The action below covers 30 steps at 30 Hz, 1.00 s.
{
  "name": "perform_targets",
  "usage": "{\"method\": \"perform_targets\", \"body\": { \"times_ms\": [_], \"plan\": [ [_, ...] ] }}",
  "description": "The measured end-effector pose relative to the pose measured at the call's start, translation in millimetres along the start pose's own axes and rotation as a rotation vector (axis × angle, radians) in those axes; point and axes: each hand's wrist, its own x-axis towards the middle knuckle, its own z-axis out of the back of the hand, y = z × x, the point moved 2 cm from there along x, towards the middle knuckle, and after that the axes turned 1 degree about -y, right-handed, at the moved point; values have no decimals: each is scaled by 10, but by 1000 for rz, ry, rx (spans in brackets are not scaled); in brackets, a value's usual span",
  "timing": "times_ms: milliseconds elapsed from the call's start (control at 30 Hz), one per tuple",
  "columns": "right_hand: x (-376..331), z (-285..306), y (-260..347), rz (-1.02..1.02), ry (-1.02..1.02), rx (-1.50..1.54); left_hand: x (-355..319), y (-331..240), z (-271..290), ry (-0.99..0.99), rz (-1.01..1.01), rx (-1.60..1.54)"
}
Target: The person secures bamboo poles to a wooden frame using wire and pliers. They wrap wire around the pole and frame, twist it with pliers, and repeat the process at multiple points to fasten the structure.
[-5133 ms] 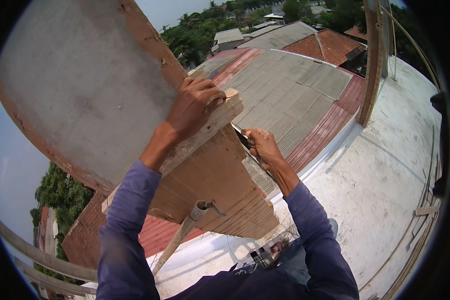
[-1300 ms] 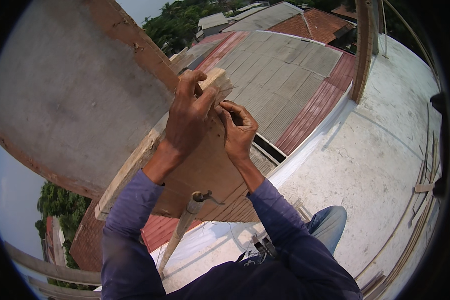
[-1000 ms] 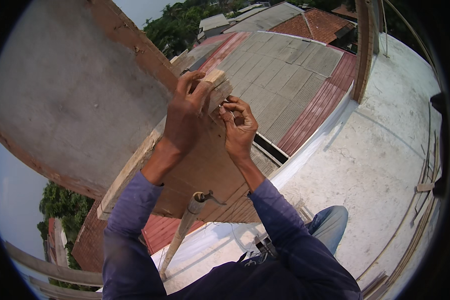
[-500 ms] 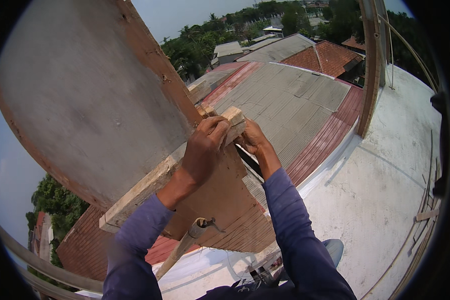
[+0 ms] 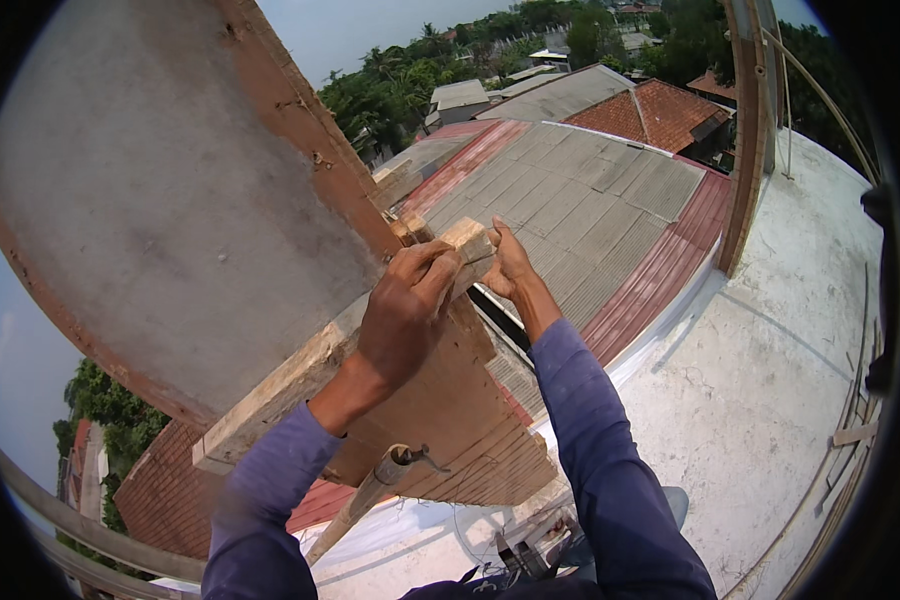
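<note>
A long, pale wooden beam (image 5: pixel 280 385) runs slantwise along the lower edge of a large grey panel with a reddish-brown border (image 5: pixel 200 200). My left hand (image 5: pixel 405 305) grips this beam near its upper right end, fingers bent over the top. Whether something small sits under those fingertips is hidden. Just beside the beam's end face is my right hand (image 5: pixel 512 268), its fingers loosened and partly stretched upward; part of it is behind the wood. Below the beam hangs a brown board (image 5: pixel 440 400), and a pole with a hollow top and a bent metal hook (image 5: pixel 390 465) leans in front.
A wooden post (image 5: pixel 746 150) rises at the right above a white concrete surface (image 5: pixel 740 420). Thin rods (image 5: pixel 855 440) lie along its right side. Beyond the panel are corrugated roofs (image 5: pixel 570 190), at a lower level. Rails (image 5: pixel 100 535) cross the lower left.
My right hand has loosened from around the beam's end, its fingers now rising beside it. My left hand stays on the beam. The view has shifted slightly.
</note>
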Motion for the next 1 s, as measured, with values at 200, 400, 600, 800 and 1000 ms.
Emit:
{"method": "perform_targets", "body": {
  "times_ms": [200,400,600,800,1000],
  "plan": [
    [245,-366,-87,-275,580,34,13,-20,12,3,-2,-6],
    [251,-469,-74,-127,515,-249,8,-23,21,17,2,-16],
    [33,-215,35,-51,92,-560,-11,-5,19,18,-1,-18],
    [-57,-59,-30,-162,20,-697,-103,50,14,-118,8,-130],
    [-144,-67,-280,88,-185,-402,-111,95,39,-129,-99,-83]
  ]
}}
